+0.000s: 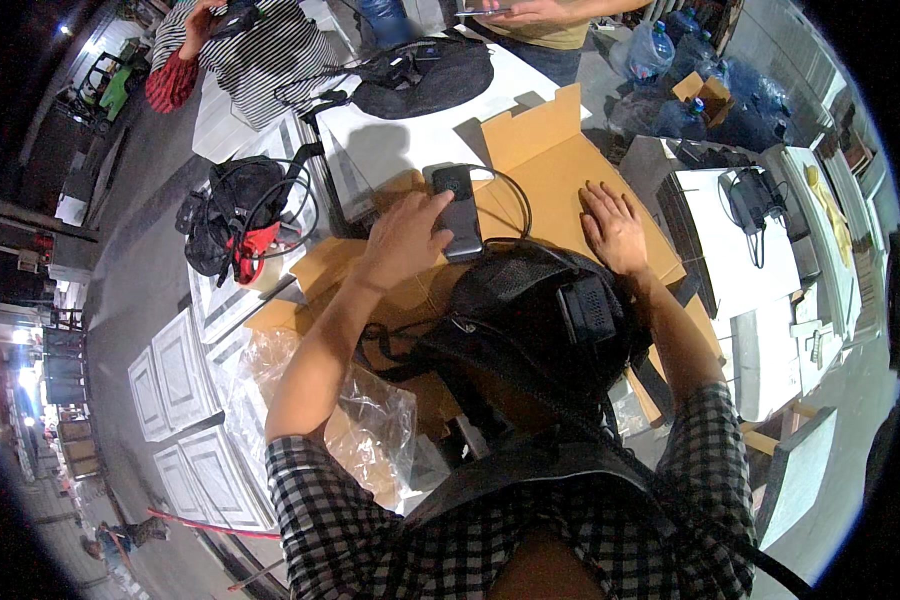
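Note:
A black phone-shaped device lies on the cardboard, with a black cable looping round its right side. Touching its face is the outstretched index finger of my left hand; the thumb is apart, near the device's lower left edge, and the hand grips nothing. My right hand rests flat on the flattened brown cardboard box, fingers spread. Between my forearms sits a black mesh backpack, with a small black boxy device on it. Crumpled clear plastic lies by my left forearm.
Another black bag lies on the white table beyond, where two people stand. At left are a black bag with cables and white framed panels. To the right, a black cabled device tops a white stack; blue water bottles stand behind.

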The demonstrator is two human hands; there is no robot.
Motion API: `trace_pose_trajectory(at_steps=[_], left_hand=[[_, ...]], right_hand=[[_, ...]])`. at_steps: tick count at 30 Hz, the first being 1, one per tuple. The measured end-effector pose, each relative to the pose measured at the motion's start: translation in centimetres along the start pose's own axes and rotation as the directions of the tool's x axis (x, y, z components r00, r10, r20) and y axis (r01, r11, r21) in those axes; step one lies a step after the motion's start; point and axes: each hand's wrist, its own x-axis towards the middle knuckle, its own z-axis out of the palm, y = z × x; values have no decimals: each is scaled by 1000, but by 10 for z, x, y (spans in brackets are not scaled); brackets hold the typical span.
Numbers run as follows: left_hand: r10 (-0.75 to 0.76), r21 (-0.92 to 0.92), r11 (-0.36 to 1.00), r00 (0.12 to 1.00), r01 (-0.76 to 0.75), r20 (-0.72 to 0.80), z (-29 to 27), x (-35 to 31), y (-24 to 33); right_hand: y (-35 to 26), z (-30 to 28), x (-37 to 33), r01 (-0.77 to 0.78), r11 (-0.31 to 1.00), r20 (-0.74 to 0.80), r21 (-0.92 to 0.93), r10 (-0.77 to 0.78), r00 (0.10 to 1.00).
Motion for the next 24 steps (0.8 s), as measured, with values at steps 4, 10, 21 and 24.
trace_pose_trajectory(at_steps=[4, 10, 21, 24], left_hand=[[111, 96, 990, 991, -104, -76, 4, -10, 11], [262, 282, 926, 965, -251, 0, -6, 0, 35], [168, 382, 888, 953, -258, 253, -24, 14, 34], [343, 641, 692, 933, -332, 113, 0, 17, 28]], right_hand=[[0, -1, 0, -15, 1000, 14, -9, 15, 1000], [0, -1, 0, 7, 1000, -8, -3, -7, 1000], [-2, -4, 0, -9, 999, -5, 34, 9, 1000], [-3, -7, 0, -13, 999, 3, 41, 13, 1000]])
